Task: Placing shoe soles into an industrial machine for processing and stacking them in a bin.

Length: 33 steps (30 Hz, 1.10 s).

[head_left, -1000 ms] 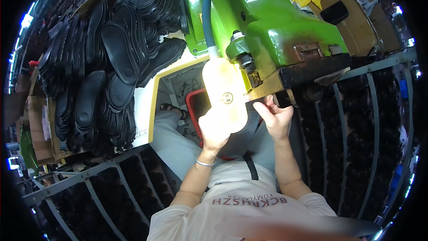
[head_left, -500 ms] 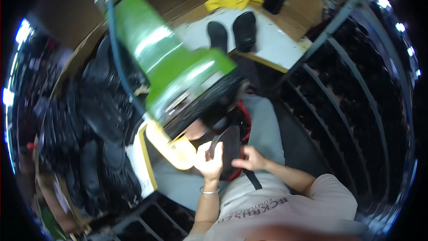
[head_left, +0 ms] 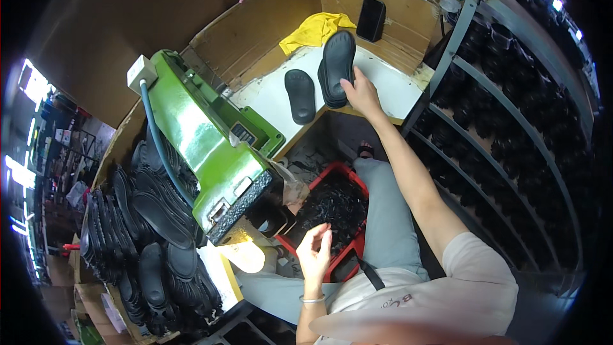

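At the front of the white tabletop my right hand (head_left: 363,94) grips the near end of a black shoe sole (head_left: 340,54), thumb on top. That sole lies on other soles in a small stack. A single black sole (head_left: 300,96) lies flat to the left of it. My left hand (head_left: 314,257) is raised above my lap, fingers loosely bent and the thumb slightly apart. I see nothing held in it. Close to its left are the lamp-lit front of a green machine (head_left: 217,153) and a red bin (head_left: 338,263) of black scraps.
A large heap of black soles (head_left: 163,214) fills a carton at the left. Cardboard walls (head_left: 255,38) edge the white tabletop (head_left: 389,80), which also bears a yellow cloth (head_left: 313,30) and a black phone-like slab (head_left: 371,19). A metal rack (head_left: 504,108) with dark goods stands right.
My right hand has gone from my lap out to the stack on the tabletop. The dark sole between my hands has left my left hand. The view has shifted, uncovering the red bin.
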Available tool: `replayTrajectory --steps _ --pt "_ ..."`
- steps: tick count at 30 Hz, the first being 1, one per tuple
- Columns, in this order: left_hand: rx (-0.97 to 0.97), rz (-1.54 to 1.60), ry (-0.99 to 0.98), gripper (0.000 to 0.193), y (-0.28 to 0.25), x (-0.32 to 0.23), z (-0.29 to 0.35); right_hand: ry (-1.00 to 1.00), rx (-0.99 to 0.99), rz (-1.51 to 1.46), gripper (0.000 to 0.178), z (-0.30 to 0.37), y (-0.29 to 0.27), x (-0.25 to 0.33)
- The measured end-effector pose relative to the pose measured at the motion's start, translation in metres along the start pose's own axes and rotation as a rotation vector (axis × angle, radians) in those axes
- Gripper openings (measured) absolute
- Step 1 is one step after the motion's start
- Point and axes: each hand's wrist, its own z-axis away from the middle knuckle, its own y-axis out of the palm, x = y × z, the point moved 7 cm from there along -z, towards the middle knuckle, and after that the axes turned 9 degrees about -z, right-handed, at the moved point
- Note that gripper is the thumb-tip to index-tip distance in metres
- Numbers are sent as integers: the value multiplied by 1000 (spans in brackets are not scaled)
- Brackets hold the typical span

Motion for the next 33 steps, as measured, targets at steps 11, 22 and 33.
replayTrajectory --steps 11,22,33 --pt "-1163 -840 280 52 -247 -63 17 184 233 514 67 -19 38 -40" --pt "-1190 -706 -59 70 -325 -38 -31 38 345 200 35 128 37 -58" --pt "-1180 -1 166 35 -352 14 -41 589 639 -241 41 252 94 -23"
